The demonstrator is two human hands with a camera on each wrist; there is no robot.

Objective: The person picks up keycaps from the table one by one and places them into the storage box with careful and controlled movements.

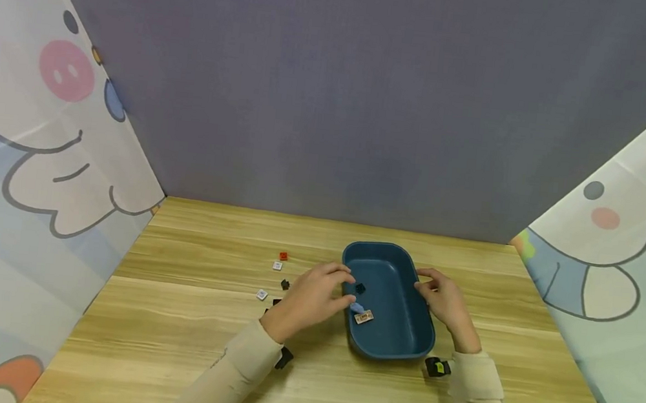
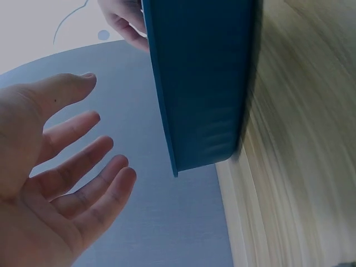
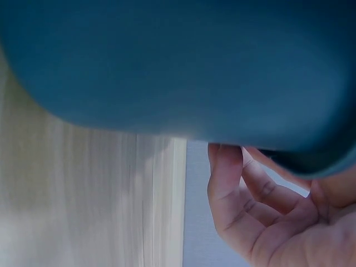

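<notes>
A dark blue plastic tub (image 1: 394, 312) stands on the wooden table. My right hand (image 1: 443, 299) grips its right rim; in the right wrist view the curled fingers (image 3: 227, 172) meet the outer wall. Over the left rim hovers my left hand (image 1: 314, 295), which holds nothing. Seen from the left wrist, that hand's spread, relaxed fingers (image 2: 103, 208) are apart from the tub wall (image 2: 200, 89). Inside the tub, near the left side, lie a small black piece (image 1: 360, 288), a light blue piece (image 1: 357, 308) and a beige printed tile (image 1: 364, 317).
Left of the tub lie a small red piece (image 1: 283, 256), two white square pieces, one farther back (image 1: 278, 266) and one nearer (image 1: 262, 295), and a little black piece (image 1: 285, 284). A grey panel (image 1: 333, 98) closes off the table's back; cartoon-printed sheets flank both sides.
</notes>
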